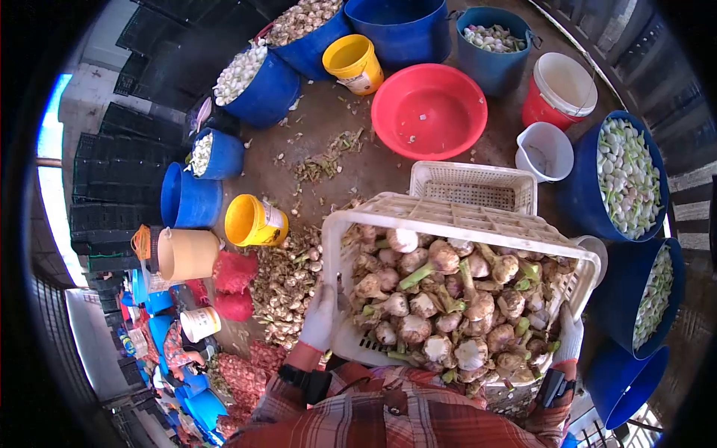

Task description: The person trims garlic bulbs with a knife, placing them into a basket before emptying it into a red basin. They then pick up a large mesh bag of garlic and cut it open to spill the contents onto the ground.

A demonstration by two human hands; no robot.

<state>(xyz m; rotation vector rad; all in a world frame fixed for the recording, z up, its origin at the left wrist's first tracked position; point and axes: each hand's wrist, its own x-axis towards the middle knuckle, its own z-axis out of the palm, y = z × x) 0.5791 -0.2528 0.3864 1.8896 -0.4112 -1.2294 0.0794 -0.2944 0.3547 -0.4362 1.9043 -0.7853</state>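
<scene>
While you hold the white crate [467,218] in front of your shirt [396,411], its near edge sits close to your body and its far edge overlaps a smaller crate [474,172] beyond. Past that lies a round red basin [426,112], with brown floor [332,112] to its left, strewn with leaf scraps. Your left grip [320,319] and right grip [570,334], both gloved, are clamped on opposite ends. The crate is stiff, perforated plastic, full of knobbly, soil-stained garlic bulbs [443,257] with thick green stalks. Its long axis runs left to right; the open mouth tilts toward you.
</scene>
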